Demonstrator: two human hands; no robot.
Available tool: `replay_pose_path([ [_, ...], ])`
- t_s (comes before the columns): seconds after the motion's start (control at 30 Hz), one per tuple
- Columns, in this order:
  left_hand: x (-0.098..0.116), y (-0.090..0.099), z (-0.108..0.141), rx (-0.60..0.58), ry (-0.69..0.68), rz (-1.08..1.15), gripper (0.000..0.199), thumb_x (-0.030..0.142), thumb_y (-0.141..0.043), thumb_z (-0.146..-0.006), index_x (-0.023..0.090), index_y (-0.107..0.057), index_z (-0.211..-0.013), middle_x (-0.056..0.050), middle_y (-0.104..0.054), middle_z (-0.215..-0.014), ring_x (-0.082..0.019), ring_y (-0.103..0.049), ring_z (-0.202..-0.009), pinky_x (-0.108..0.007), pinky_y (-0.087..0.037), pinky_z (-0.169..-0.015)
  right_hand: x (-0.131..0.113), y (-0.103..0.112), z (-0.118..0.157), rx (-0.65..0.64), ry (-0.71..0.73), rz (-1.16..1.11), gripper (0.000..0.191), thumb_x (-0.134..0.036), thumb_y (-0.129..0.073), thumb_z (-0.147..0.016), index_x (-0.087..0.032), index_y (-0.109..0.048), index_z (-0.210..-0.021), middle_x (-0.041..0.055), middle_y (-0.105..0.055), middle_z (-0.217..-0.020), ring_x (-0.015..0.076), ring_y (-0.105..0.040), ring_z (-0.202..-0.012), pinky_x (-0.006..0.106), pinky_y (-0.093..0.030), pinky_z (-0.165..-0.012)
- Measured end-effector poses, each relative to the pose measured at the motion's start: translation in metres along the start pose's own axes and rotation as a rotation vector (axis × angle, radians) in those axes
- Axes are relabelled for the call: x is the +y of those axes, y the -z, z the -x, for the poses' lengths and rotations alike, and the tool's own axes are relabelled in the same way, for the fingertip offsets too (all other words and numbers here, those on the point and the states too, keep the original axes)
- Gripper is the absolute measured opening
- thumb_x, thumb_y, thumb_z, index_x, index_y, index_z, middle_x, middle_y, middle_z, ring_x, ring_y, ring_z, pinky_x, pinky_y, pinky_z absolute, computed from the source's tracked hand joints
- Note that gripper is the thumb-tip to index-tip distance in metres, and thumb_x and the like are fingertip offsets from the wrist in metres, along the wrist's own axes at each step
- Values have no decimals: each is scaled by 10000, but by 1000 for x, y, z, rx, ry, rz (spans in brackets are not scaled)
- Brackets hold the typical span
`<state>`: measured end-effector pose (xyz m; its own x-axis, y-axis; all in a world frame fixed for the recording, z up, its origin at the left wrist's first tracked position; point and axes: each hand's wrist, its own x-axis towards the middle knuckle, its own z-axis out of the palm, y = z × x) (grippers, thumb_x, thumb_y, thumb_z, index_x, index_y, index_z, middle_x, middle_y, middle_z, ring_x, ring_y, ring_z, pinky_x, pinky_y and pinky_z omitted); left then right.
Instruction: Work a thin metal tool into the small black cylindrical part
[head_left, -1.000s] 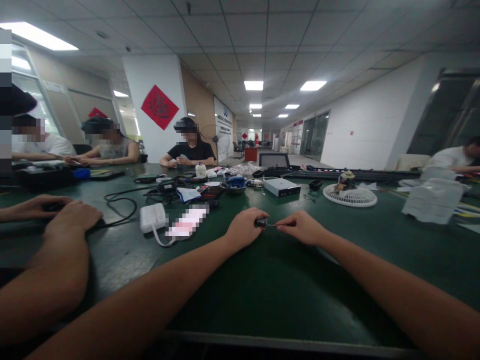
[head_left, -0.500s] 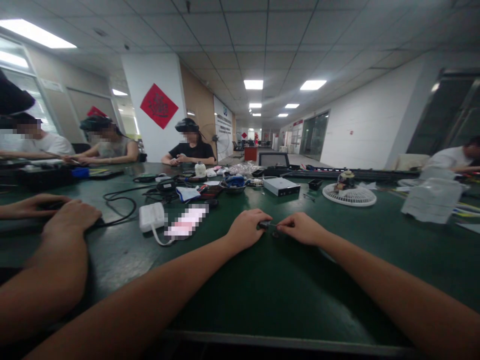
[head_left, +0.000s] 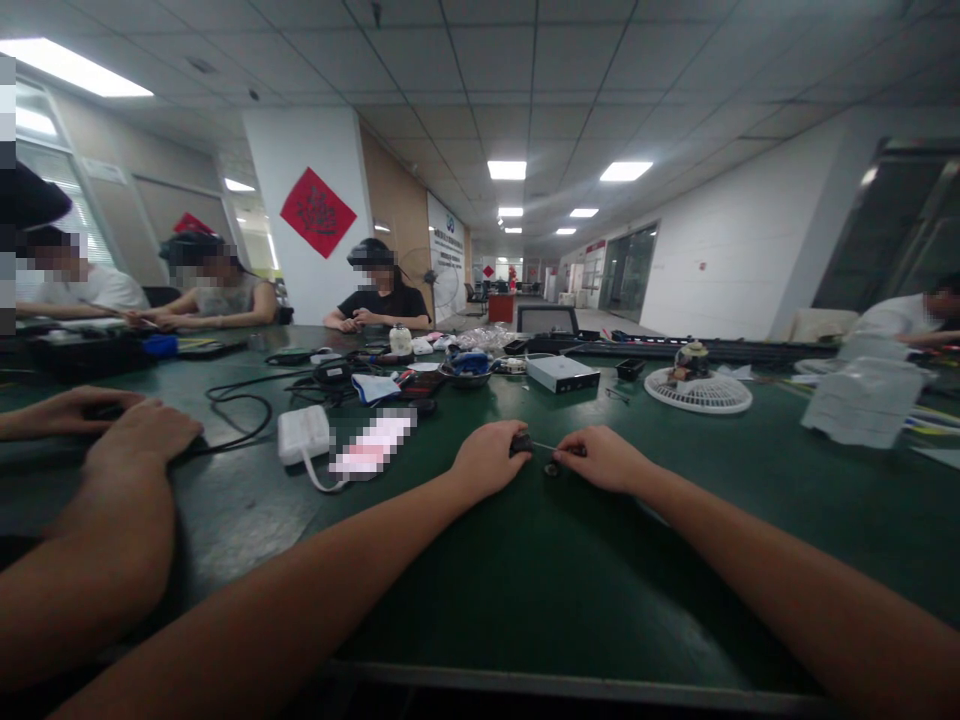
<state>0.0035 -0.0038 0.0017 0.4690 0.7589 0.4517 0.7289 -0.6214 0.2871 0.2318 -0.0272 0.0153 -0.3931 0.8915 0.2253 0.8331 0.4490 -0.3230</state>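
Observation:
Near the middle of the green table [head_left: 465,590], my left hand [head_left: 487,458] is closed around a small dark part [head_left: 520,443], blocky or cylindrical; its exact kind is too small to tell. Facing it, my right hand [head_left: 606,460] pinches a thin metal rod [head_left: 545,447] that points left toward the dark part. Whether the rod's tip touches that part I cannot tell. Just below the rod, beside my right fingertips, lies a small round dark piece [head_left: 552,468].
A white charger-like box [head_left: 304,435] with a cable lies left of my arm. Behind my hands are a silver disc drive [head_left: 562,373] and a round white fan grille [head_left: 697,392]. A co-worker's hands [head_left: 142,425] rest close by at left.
My left hand has shifted slightly left and turned the dark part. More of the thin rod shows between my hands. The round piece on the table shows more clearly.

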Motion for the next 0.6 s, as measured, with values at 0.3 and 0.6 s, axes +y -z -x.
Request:
replay_pose_path([
  [0.3,5,2,0,-25,33,-198,528,394,-638,-871,118,-589,-1318,-151,-679,-1241,-315,-618,-1150,-439,-480,-1003,-6,1,3,57,-87,49,268,-347,-545,-948,-219,-776,-997,82,-762,-895,218,-671,-787,294,-396,-649],
  [0.6,55,111,76,97,12,-151,401,490,-495,-883,320,-665,-1204,-22,-716,-1068,-282,-646,-1063,-436,-525,-939,-31,78,36,395,-100,-50,323,-371,-401,-1010,-209,-675,-954,47,-686,-797,196,-624,-715,291,-411,-629],
])
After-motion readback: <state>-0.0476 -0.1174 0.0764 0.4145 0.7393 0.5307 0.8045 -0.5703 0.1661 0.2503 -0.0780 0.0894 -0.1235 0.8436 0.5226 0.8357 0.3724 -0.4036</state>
